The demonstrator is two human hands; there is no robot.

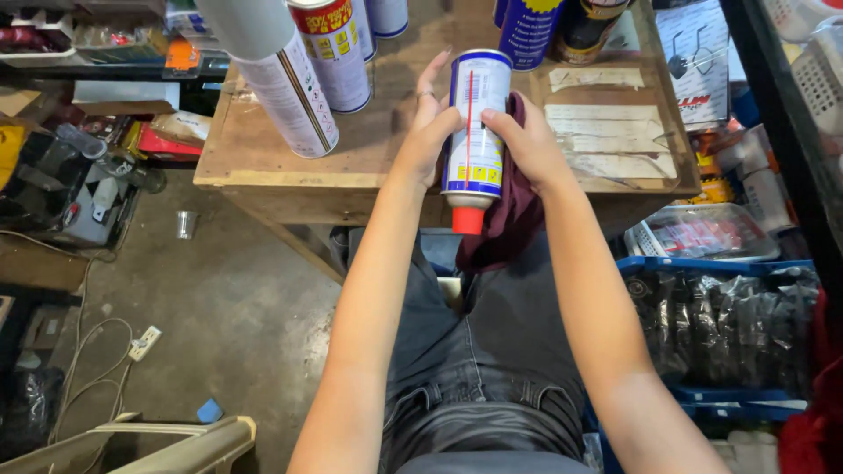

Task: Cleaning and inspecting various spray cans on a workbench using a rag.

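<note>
the spray can (474, 123) looks like glossy painted metal with a smooth red plastic cap (467, 219); the maroon rag (509, 219) is soft matt cloth; the far table (263, 158) is rough, worn wood.

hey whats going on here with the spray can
A seated person holds a white and blue spray can in both hands over the edge of a wooden table, its red cap pointing down toward their lap. The left hand grips one side; the right hand grips the other with a dark red cloth pressed against the can. More spray cans stand on the table.
</note>
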